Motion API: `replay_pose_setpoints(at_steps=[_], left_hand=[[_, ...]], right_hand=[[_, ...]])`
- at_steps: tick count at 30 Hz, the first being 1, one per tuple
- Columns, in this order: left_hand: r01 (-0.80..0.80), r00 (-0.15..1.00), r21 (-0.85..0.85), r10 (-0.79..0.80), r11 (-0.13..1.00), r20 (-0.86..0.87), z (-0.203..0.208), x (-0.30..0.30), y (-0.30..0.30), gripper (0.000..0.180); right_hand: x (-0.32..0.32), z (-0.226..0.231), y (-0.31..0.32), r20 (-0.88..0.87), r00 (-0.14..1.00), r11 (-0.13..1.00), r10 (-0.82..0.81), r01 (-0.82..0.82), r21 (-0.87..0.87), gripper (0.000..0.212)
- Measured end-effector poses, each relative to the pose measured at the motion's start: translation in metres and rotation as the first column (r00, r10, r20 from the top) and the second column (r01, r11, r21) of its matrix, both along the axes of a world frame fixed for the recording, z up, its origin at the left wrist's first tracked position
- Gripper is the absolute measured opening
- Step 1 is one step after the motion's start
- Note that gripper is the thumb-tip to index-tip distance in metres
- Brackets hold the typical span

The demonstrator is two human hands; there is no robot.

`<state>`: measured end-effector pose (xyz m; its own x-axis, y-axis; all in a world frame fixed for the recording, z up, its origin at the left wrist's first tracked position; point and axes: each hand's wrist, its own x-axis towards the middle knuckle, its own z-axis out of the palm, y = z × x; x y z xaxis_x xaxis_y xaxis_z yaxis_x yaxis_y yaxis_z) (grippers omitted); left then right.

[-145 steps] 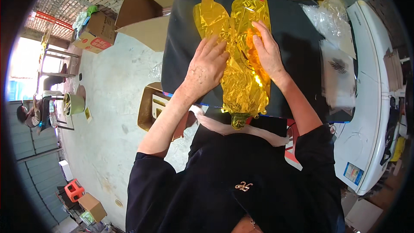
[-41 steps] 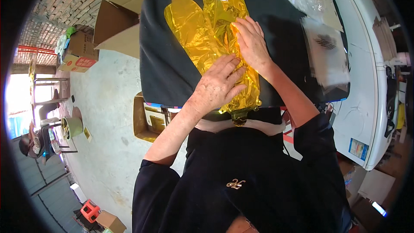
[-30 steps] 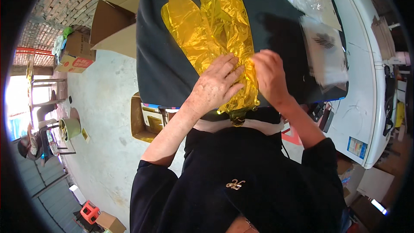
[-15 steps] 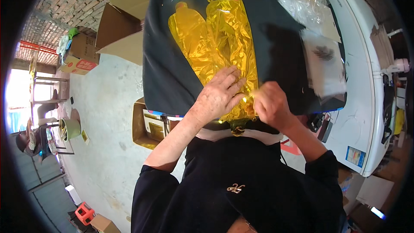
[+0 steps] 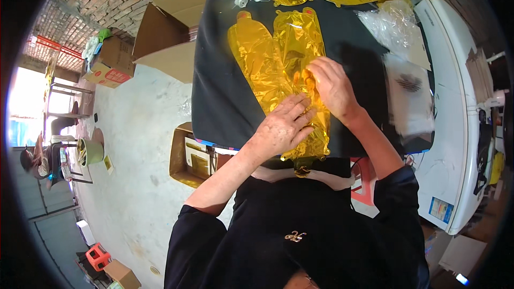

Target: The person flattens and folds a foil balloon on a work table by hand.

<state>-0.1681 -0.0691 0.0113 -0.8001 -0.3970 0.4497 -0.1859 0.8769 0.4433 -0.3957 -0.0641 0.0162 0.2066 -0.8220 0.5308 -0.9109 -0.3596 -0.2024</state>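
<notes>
Foil balloon (image 5: 278,69) lies flat on the black table (image 5: 214,96), its lower end hidden under both hands: left hand (image 5: 281,128) and right hand (image 5: 332,85) press open-palmed, side by side. Concrete floor (image 5: 139,128), brick wall (image 5: 107,0) beyond.

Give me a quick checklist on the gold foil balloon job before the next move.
1. Left hand flat on the gold foil balloon: ok.
2. Right hand on the foil, fingers pressing near its middle: ok.
3. Balloon lying on the black table cover: ok, though its lower end reaches the near edge.
4. Balloon fully flattened: not ok, foil is still crinkled.
5. Clear plastic bags apart from the hands: ok.
6. Valve or neck state: cannot tell.
</notes>
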Motion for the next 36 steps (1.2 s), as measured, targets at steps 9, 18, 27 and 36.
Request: replay_pose_setpoints(at_steps=[9,18,27,36], left_hand=[[0.014,1.000,-0.016,-0.014,1.000,0.015,0.000,0.000,-0.003,0.046],[-0.409,0.900,0.063,0.414,0.910,-0.141,0.025,0.019,-0.021,0.049],[-0.550,0.688,0.676,0.725,0.490,0.035,0.021,0.033,-0.042,0.078],[-0.196,0.676,0.956,0.737,0.220,-0.031,0.016,0.035,-0.067,0.066]], right_hand=[[0.003,-0.009,0.000,-0.038,0.995,0.975,0.088,-0.079,0.209,0.049],[0.007,-0.007,0.002,-0.048,0.996,0.973,0.081,-0.069,0.221,0.054],[0.004,-0.010,0.002,-0.028,0.997,0.973,0.069,-0.061,0.222,0.054],[0.005,-0.012,0.002,-0.031,0.998,0.977,0.053,-0.046,0.207,0.057]])
